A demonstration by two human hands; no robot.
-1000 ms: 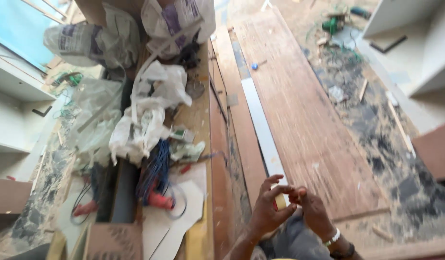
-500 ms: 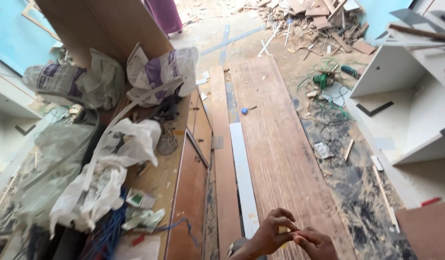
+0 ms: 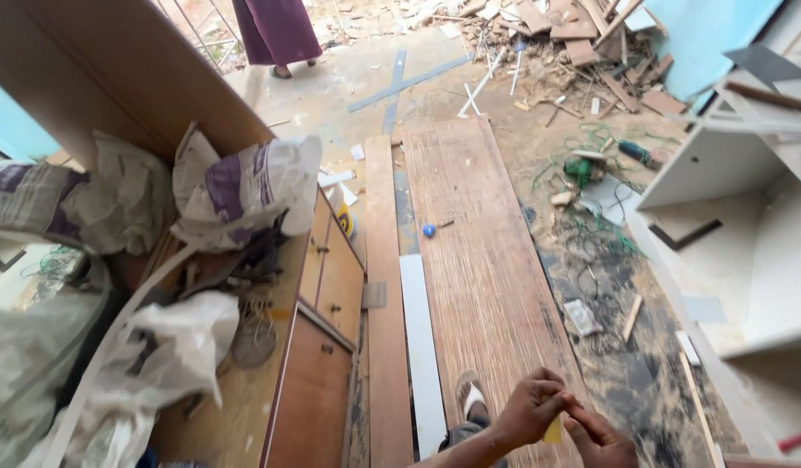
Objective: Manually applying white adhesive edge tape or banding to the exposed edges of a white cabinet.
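Both hands, left hand (image 3: 529,409) and right hand (image 3: 602,440), pinch a small yellow piece (image 3: 553,431) over the long wooden board (image 3: 483,260).

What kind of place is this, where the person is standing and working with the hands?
Most likely a carpentry site inside a room under renovation. Long wood boards lie on a dusty floor, offcuts are piled at the far end, and an unfinished white cabinet stands at the right.
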